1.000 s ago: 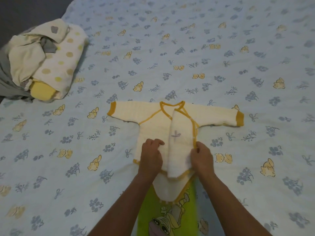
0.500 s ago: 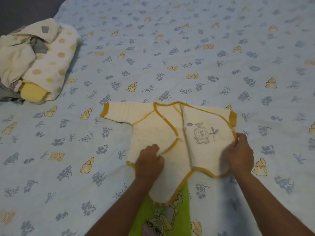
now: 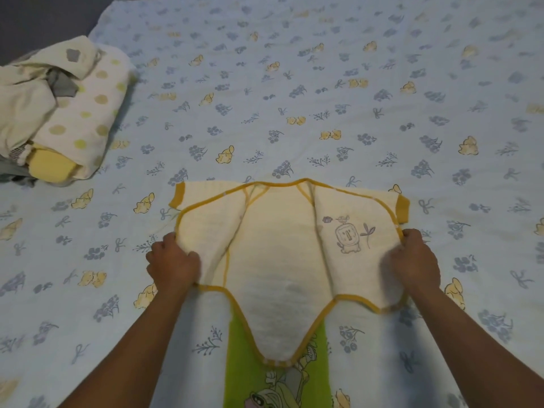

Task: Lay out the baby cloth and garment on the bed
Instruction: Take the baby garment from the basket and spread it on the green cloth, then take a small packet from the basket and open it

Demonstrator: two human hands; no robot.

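Note:
A cream baby garment (image 3: 279,254) with mustard trim lies spread on the bed, both front flaps folded outward so its inside shows. The right flap carries a small purple drawing. My left hand (image 3: 173,265) grips the left flap's edge. My right hand (image 3: 413,260) grips the right flap's edge. The garment's pointed bottom rests on a green cloth (image 3: 276,378) with a cartoon print, which runs off the lower edge of the view.
A pile of folded baby clothes (image 3: 56,113), cream with yellow dots, sits at the left edge of the bed. The pale blue sheet (image 3: 353,98) with flower and duck prints covers the bed beyond the garment.
My right hand pulled the right flap open to the right, then my left hand drew the left flap open to the left. The garment went from wrapped shut to spread wide.

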